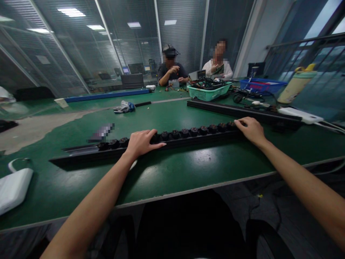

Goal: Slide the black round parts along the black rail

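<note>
A long black rail [183, 141] lies across the green table in front of me, slanting up to the right. A row of round black socket-like pieces [194, 131] sits along its channel. The left part of the channel holds none of these pieces. My left hand [142, 141] lies over the rail left of its middle, thumb along the near side and the other fingers on the far side, partly hidden. At the right end, my right hand [250, 129] has its thumb and fingers closed round the last round piece [231, 125], which they partly cover.
Behind lies a second black rail [242, 112]. A green basket [207, 94] of cables, a blue basket [262, 85] and a tumbler [296, 84] stand at right. Gloves [124, 107] lie mid-table, a white device [14, 189] at left. Two people sit across.
</note>
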`<state>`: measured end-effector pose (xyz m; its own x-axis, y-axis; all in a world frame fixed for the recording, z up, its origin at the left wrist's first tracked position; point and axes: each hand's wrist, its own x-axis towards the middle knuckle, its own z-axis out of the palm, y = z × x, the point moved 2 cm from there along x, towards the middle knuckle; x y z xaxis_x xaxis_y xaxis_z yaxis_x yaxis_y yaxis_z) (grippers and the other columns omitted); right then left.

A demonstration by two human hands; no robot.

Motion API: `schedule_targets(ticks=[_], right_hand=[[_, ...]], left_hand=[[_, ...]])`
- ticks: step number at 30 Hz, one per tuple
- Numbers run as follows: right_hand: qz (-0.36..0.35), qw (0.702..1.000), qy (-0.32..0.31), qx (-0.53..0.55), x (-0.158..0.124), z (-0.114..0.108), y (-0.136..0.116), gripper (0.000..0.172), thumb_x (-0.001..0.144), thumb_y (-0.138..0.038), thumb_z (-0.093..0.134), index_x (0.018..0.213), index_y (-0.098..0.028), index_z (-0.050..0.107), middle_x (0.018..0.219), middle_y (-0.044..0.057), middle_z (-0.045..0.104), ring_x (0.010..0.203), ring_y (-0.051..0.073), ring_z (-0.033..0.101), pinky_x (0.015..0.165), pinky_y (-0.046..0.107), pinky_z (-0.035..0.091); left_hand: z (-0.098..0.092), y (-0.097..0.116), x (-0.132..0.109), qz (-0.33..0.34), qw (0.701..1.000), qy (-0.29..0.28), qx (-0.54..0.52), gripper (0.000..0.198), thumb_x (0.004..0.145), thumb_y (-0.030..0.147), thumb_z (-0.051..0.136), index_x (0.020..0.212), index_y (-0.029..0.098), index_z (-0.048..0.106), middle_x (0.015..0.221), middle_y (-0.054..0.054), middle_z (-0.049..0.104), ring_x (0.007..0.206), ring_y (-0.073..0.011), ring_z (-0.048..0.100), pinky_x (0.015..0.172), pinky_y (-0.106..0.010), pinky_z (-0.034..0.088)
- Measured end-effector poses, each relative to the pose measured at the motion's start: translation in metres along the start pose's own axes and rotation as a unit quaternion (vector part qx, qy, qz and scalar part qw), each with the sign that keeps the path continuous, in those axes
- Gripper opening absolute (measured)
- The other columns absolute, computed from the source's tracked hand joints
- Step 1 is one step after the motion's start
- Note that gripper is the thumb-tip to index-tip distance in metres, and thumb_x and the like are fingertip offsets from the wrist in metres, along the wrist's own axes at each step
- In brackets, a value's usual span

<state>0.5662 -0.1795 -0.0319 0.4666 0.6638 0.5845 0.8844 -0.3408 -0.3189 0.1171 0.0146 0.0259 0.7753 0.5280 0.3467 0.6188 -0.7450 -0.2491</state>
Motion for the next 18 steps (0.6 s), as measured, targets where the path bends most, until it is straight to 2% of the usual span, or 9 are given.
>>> schedule_targets(ticks=[13, 18], right_hand=[[0.036, 0.999, -0.02, 0.028, 0.0026, -0.0011, 0.0034, 0.038, 0.087, -0.053, 0.046, 0.092, -0.024, 0.07, 0.105, 0.01, 0.069, 0.104, 0.029, 0.06, 0.089, 0.044, 0.047], [0.033, 0.999, -0.01, 0.027, 0.0028, -0.0013, 0.0042, 0.038, 0.086, -0.053, 0.048, 0.091, -0.023, 0.07, 0.104, 0.01, 0.07, 0.103, 0.028, 0.061, 0.088, 0.042, 0.048]], left_hand=[[0.001, -0.0017, -0.0006, 0.004, 1.0, 0.008, -0.007, 0.079, 0.078, 0.085, 0.029, 0.118, 0.023, 0.059, 0.097, -0.007, 0.072, 0.085, -0.0262, 0.066, 0.061, -0.03, 0.032], [0.0008, -0.0014, -0.0007, 0.004, 1.0, 0.01, -0.009, 0.079, 0.078, 0.084, 0.03, 0.118, 0.023, 0.059, 0.098, -0.008, 0.072, 0.086, -0.0259, 0.066, 0.062, -0.03, 0.033]])
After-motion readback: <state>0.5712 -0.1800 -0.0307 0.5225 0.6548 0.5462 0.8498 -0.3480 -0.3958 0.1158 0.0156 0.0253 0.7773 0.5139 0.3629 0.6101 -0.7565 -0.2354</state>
